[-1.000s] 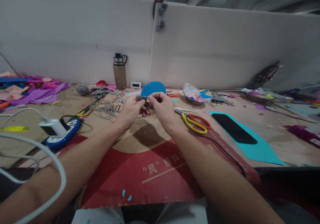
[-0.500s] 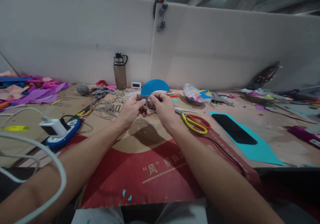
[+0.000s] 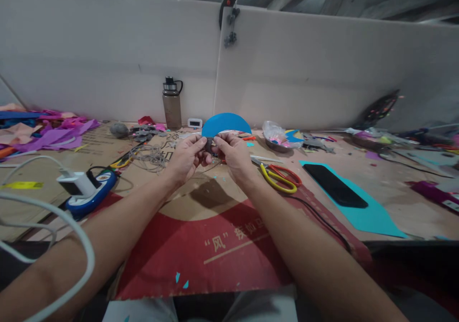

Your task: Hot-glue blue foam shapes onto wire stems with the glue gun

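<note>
My left hand is closed, with thumb and forefinger pinching a small dark grey piece. The right hand is closed too, its thumb and fingertip at the other edge of that piece. Just behind the fingertips stands a blue sheet with a rounded top; its lower part is hidden by the hands, and how it is held cannot be made out. Both hands are raised above the red and brown cardboard, where their shadow falls.
Scissors with red and yellow handles lie right of my hands, near a black phone on turquoise sheet. Tangled grey string, a bottle and a blue power strip are left. A white cable loops over my left forearm.
The blue sheet has turned slightly and shows wider toward the right. My fingers have shifted a little, and the dark grey piece between the thumbs is now plainer to see.
</note>
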Available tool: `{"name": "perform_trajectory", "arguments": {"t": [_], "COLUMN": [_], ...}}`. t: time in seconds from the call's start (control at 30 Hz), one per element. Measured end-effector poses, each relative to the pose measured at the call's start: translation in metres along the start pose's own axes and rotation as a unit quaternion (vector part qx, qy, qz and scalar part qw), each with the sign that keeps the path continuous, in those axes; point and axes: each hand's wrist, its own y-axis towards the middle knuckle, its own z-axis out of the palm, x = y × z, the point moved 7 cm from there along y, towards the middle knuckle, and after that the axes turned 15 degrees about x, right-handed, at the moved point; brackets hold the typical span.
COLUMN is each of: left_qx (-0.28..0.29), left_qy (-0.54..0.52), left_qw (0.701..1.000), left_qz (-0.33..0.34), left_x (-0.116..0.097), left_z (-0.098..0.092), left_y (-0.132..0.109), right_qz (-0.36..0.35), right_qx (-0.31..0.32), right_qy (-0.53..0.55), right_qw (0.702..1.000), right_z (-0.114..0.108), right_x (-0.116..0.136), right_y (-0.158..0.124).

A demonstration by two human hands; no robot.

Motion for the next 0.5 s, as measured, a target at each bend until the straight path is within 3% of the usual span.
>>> {"name": "perform_trajectory", "arguments": {"t": [0.17, 0.33, 0.5], "left_qx": [-0.006, -0.008, -0.069], "left_qy": [-0.043, -0.078, -0.030], "left_qw": [0.998, 0.994, 0.995], "left_qz": [-0.037, -0.081, -0.067], "left_x": [0.006, 0.013, 0.009], "left_z": [-0.005, -0.006, -0.006], "left_y": [0.001, 0.002, -0.003], "right_qz": [-0.020, -0.042, -0.050], "right_qx": [0.047, 0.040, 0.020], "right_qy": [-0.014, -0.019, -0.060], "right_qw": [0.999, 0.998, 0.997], "right_z": [0.005, 0.005, 0.006], "right_x": [0.001, 0.007, 0.014], "right_y": [0.001, -0.002, -0.005]}}
